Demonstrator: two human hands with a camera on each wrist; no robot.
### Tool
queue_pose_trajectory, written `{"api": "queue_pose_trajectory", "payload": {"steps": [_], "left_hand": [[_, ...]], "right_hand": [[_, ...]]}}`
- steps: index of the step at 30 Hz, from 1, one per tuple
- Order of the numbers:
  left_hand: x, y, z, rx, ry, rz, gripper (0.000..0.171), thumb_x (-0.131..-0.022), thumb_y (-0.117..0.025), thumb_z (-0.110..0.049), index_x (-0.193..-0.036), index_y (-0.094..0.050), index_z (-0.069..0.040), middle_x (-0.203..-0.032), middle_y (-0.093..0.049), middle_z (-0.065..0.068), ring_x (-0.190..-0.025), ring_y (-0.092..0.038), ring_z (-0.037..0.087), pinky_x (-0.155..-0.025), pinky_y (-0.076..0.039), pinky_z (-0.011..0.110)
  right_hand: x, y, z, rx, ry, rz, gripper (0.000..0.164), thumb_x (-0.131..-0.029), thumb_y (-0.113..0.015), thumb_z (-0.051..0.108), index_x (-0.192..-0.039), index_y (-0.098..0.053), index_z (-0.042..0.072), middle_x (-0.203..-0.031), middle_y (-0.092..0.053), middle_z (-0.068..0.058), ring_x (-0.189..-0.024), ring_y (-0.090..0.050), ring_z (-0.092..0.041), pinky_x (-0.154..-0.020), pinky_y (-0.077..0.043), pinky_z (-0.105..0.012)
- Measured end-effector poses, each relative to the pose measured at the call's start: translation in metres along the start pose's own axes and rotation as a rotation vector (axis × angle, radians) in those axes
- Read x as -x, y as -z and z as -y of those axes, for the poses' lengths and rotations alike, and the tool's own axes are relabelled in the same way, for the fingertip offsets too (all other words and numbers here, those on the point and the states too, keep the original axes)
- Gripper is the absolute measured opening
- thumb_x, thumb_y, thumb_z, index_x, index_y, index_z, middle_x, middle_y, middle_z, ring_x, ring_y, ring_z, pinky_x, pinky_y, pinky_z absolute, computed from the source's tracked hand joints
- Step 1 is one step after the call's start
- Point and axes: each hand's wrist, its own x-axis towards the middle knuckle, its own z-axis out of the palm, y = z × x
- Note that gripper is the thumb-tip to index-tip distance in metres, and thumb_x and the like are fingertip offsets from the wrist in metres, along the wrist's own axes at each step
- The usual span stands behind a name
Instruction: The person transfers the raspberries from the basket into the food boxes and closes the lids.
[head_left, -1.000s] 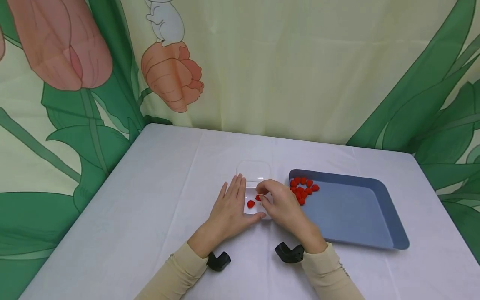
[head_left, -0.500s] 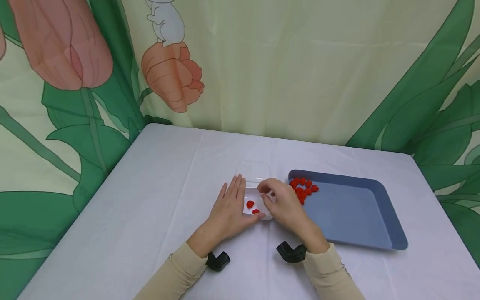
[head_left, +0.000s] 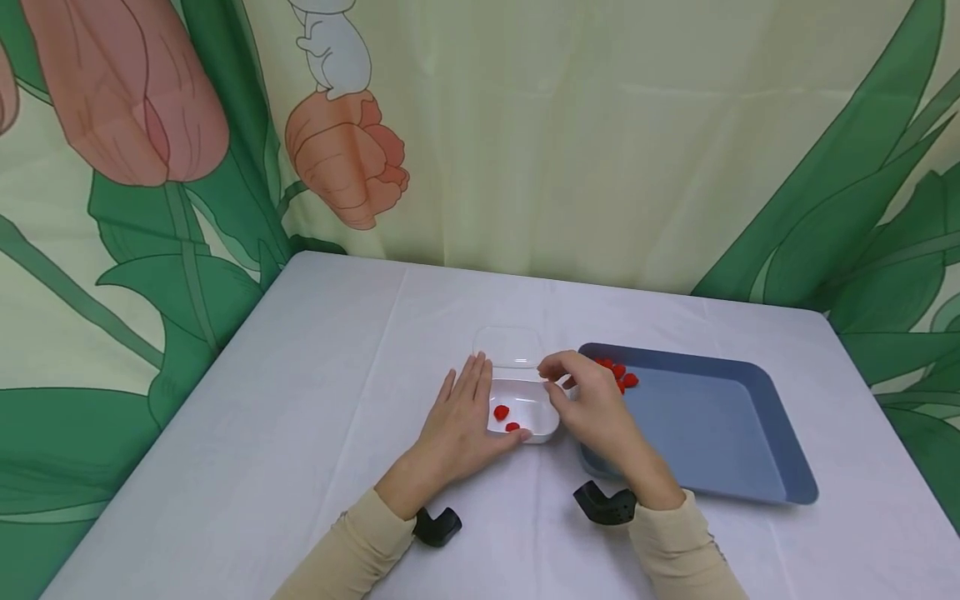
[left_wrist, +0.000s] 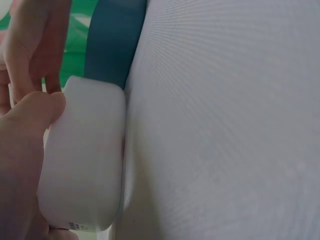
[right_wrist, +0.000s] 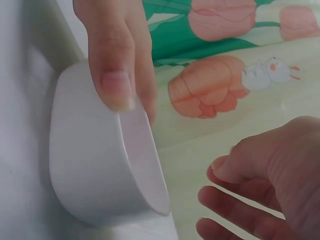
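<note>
A small white plastic box [head_left: 534, 410] stands on the table with two small red berry-like pieces [head_left: 501, 412] inside. My left hand [head_left: 459, 425] lies along its left side, fingers straight. The left thumb [left_wrist: 47, 107] rests over the near rim. My right hand [head_left: 592, 408] hovers between the box and the blue-grey tray [head_left: 697, 492], its thumb and fingertips bent toward each other. In the right wrist view a gap shows between that thumb and the fingers, with nothing held. More red pieces [head_left: 628, 380] lie at the tray's left end, partly hidden behind the right hand.
A clear plastic lid [head_left: 508, 346] lies just behind the white box. White cloth covers the table [head_left: 330, 375], and a curtain [head_left: 525, 142] printed with flowers and a rabbit hangs behind its far edge. Black wrist-worn camera mounts [head_left: 438, 527] stick out below both hands.
My right hand let a red piece drop into the white box, where it lies near the front rim. The right hand then moved right toward the tray. My left hand stays in place.
</note>
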Motion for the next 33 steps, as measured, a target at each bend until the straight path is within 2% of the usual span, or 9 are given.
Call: {"api": "queue_pose_trajectory", "payload": {"steps": [10, 14, 19, 24, 28, 33], "left_hand": [[-0.001, 0.002, -0.003, 0.013, 0.016, 0.033, 0.109, -0.084, -0.057, -0.071, -0.158, -0.017, -0.002, -0.166, -0.019, 0.012, -0.155, -0.013, 0.025, -0.126, -0.013, 0.048], [-0.002, 0.002, -0.002, 0.016, 0.017, 0.031, 0.109, -0.084, -0.056, -0.072, -0.158, -0.016, -0.003, -0.166, -0.018, 0.012, -0.155, -0.013, 0.025, -0.126, -0.012, 0.048], [-0.002, 0.002, -0.002, 0.021, 0.01, 0.013, 0.108, -0.084, -0.057, -0.071, -0.157, -0.018, -0.001, -0.166, -0.02, 0.013, -0.155, -0.015, 0.026, -0.126, -0.013, 0.048], [0.0, 0.001, -0.001, 0.03, -0.005, -0.007, 0.107, -0.084, -0.059, -0.069, -0.156, -0.021, 0.0, -0.164, -0.023, 0.015, -0.154, -0.018, 0.028, -0.125, -0.016, 0.05], [0.0, 0.001, -0.001, 0.033, 0.004, 0.009, 0.108, -0.085, -0.058, -0.07, -0.157, -0.019, -0.001, -0.165, -0.021, 0.013, -0.155, -0.015, 0.026, -0.126, -0.014, 0.048], [-0.001, 0.001, -0.001, 0.029, 0.012, 0.02, 0.107, -0.085, -0.057, -0.07, -0.157, -0.018, -0.002, -0.166, -0.019, 0.012, -0.155, -0.014, 0.025, -0.126, -0.013, 0.048]], "right_hand": [[0.006, 0.017, -0.015, 0.03, -0.034, -0.076, 0.021, -0.084, -0.07, -0.006, -0.102, -0.068, 0.005, -0.095, -0.071, -0.006, -0.083, -0.064, -0.016, -0.07, -0.059, -0.035], [0.007, 0.025, -0.021, 0.028, -0.058, -0.11, 0.022, -0.084, -0.07, -0.006, -0.102, -0.068, 0.004, -0.096, -0.071, -0.008, -0.086, -0.065, -0.019, -0.074, -0.059, -0.037], [0.01, 0.035, -0.025, 0.035, -0.143, -0.11, 0.021, -0.087, -0.068, -0.002, -0.106, -0.067, 0.005, -0.101, -0.071, -0.008, -0.091, -0.065, -0.021, -0.078, -0.059, -0.042], [0.014, 0.04, -0.028, 0.045, -0.209, -0.103, 0.018, -0.09, -0.066, 0.002, -0.107, -0.067, 0.007, -0.101, -0.071, -0.009, -0.091, -0.065, -0.02, -0.079, -0.059, -0.04], [0.014, 0.042, -0.03, 0.053, -0.231, -0.101, 0.017, -0.091, -0.064, 0.002, -0.106, -0.067, 0.008, -0.1, -0.071, -0.009, -0.091, -0.064, -0.019, -0.078, -0.058, -0.034], [0.014, 0.044, -0.03, 0.049, -0.241, -0.108, 0.016, -0.092, -0.063, 0.003, -0.107, -0.067, 0.007, -0.101, -0.071, -0.009, -0.093, -0.064, -0.02, -0.079, -0.057, -0.039]]}}
